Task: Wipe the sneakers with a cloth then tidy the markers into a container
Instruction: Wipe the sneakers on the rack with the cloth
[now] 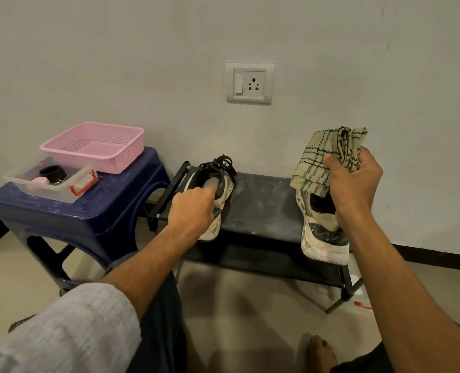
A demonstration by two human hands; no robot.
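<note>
nearest me, on the floor by the rack's right leg, lies a small red thing (363, 306). it may be a marker, i can't tell. my left hand (193, 208) has its fingers curled into the mouth of the left sneaker (219, 184) and grips the collar. that tips the shoe on its side and steadies it for wiping. whether it is clear of the rack (261, 205) i can't tell. my right hand (355, 184) is closed round the cloth (323, 160), bunched in the fist and held up ready. a flap hangs over the right sneaker (323, 238); touching or not, i can't say. i judge the wiping is about to start on the left shoe. the right sneaker sits at the rack's right end, heel toward me, well apart from the other. further left, on the stool (110, 205), stands a clear box (43, 191) with bits inside. behind it is a pink basket (115, 160). either could take the markers later.
</note>
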